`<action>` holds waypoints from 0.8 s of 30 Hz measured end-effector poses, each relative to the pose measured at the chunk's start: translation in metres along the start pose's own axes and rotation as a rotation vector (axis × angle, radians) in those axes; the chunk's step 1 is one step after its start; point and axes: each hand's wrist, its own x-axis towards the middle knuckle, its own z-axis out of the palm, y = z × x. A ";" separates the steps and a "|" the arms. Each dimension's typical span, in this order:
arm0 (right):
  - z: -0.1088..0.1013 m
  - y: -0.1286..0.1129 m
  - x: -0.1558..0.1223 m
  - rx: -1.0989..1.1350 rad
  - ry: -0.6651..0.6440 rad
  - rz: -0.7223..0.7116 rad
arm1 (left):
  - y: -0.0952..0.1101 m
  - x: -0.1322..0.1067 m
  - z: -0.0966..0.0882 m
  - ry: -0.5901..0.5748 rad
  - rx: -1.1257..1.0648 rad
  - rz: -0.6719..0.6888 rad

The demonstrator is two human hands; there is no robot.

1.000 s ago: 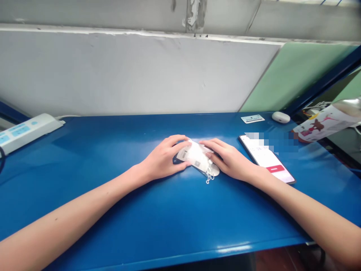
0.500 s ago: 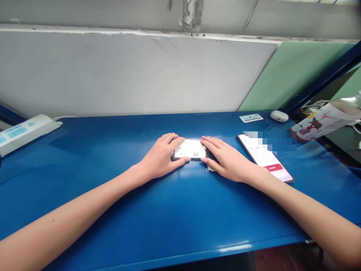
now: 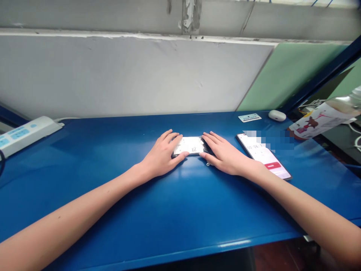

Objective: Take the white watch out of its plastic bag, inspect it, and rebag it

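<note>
A small white packet (image 3: 189, 145) with printed labels lies flat on the blue table (image 3: 169, 214), over something dark. My left hand (image 3: 162, 156) covers its left end, fingers on top and thumb along the near edge. My right hand (image 3: 225, 156) holds the right end the same way. A small metal chain (image 3: 208, 163) pokes out under my right thumb.
A phone (image 3: 263, 156) with a lit screen and red button lies just right of my right hand. Farther back are a white card (image 3: 249, 117) and a white earbud case (image 3: 276, 115). A power strip (image 3: 25, 133) sits far left; a printed bottle (image 3: 324, 117) juts in at right.
The packet was tilted and bunched between my hands; both hands have turned it level and pressed it flat on the table, sliding slightly away from me. The chain is mostly hidden now.
</note>
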 end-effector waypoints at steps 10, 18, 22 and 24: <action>0.010 -0.003 0.022 0.058 0.032 0.077 | 0.003 0.001 0.000 -0.049 0.064 -0.030; 0.014 -0.003 0.013 0.061 0.098 0.111 | 0.003 0.003 0.002 -0.038 0.090 -0.145; 0.015 -0.003 0.013 0.064 0.134 0.108 | 0.003 0.003 0.002 -0.032 0.078 -0.141; 0.016 -0.002 0.013 0.067 0.159 0.103 | 0.003 0.003 0.001 -0.031 0.075 -0.135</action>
